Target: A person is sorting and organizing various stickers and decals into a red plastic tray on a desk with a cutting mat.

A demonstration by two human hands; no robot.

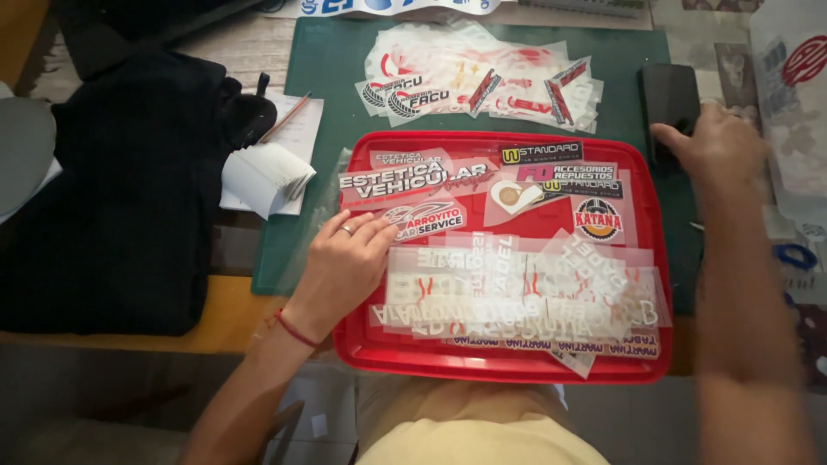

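Note:
A red plastic tray (504, 365) sits in front of me at the table's near edge, filled with several printed stickers and clear transfer sheets (517, 284). My left hand (345, 258), with a ring and a red wrist cord, rests flat on the tray's left edge, fingers spread on a clear sheet beside a red-and-white sticker (426, 220). My right hand (711, 151) reaches past the tray's far right corner and touches a black phone (668, 99) lying on the green mat.
A green cutting mat (327, 77) lies under the tray, with more stickers in clear sleeves (482, 82) at its far side. A black bag (129, 189), an open notebook (267, 176) and a pencil (284, 119) lie to the left. Printed sheets (792, 103) sit at the right.

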